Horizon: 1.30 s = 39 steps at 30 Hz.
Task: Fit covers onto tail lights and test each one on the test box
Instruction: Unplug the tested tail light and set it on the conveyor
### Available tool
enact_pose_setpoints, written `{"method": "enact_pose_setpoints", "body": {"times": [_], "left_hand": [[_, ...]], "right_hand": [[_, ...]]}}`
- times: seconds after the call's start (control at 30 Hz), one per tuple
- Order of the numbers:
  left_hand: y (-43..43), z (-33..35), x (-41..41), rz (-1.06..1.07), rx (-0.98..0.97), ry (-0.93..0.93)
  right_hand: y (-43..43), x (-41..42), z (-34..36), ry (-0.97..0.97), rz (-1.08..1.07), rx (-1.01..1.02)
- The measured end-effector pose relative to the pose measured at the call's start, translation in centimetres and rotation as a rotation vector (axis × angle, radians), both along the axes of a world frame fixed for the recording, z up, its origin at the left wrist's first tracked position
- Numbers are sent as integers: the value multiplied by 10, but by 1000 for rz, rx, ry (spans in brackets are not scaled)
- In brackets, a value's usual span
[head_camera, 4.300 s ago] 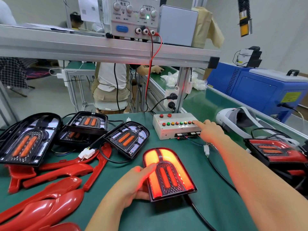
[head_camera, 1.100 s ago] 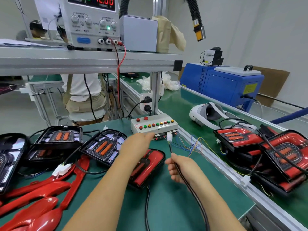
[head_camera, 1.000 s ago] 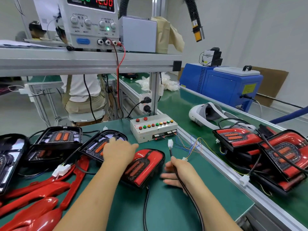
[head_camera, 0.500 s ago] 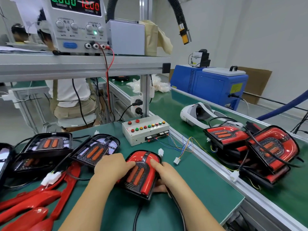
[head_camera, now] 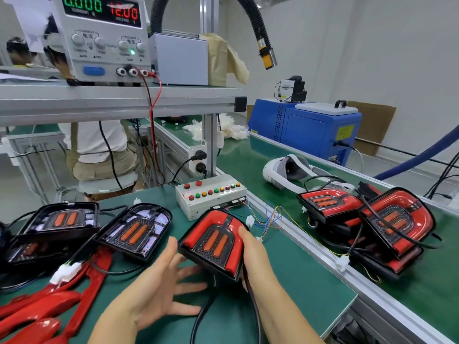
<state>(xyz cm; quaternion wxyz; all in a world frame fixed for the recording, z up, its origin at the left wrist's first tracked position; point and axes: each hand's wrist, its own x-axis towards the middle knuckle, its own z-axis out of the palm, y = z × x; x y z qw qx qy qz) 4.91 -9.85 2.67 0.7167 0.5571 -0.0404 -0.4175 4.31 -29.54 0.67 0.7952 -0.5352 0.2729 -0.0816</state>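
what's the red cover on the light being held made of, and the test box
Red cover on the tail light: likely moulded plastic, glossy, with bright highlights along its curve. Test box: probably plastic too, off-white and matte, with rounded edges; painted metal is possible.

At the centre of the frame, the right hand (head_camera: 250, 247) grips the right edge of a red-covered tail light (head_camera: 213, 242), its black cable (head_camera: 206, 309) trailing toward the bottom edge. The left hand (head_camera: 161, 289) is spread open beside it, lower centre. Just above sits the test box (head_camera: 211, 197). Uncovered lights (head_camera: 134, 232) and red covers (head_camera: 49, 306) fill the lower left; finished lights (head_camera: 372, 219) lie at right. The power supply (head_camera: 104, 36), upper left, reads 12.00.
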Motion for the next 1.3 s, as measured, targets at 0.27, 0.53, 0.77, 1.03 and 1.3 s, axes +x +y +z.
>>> {"method": "enact_pose_setpoints", "body": {"times": [0.27,0.53,0.77,1.03,1.3], "left_hand": [[18,8,-10,-375,346,-310],[2,29,5,304,583,-696],[-64,47,13,482,291,-569],[-102,55,17,256,29,-220],[-123,53,12,17,-96,-74]], "right_hand": [[-15,-4,28,-108,-20,80],[-27,-24,36,-50,101,-117],[-36,-43,40,-47,137,141],[-44,-46,43,-82,47,346],[-90,-36,57,-205,-319,99]]}}
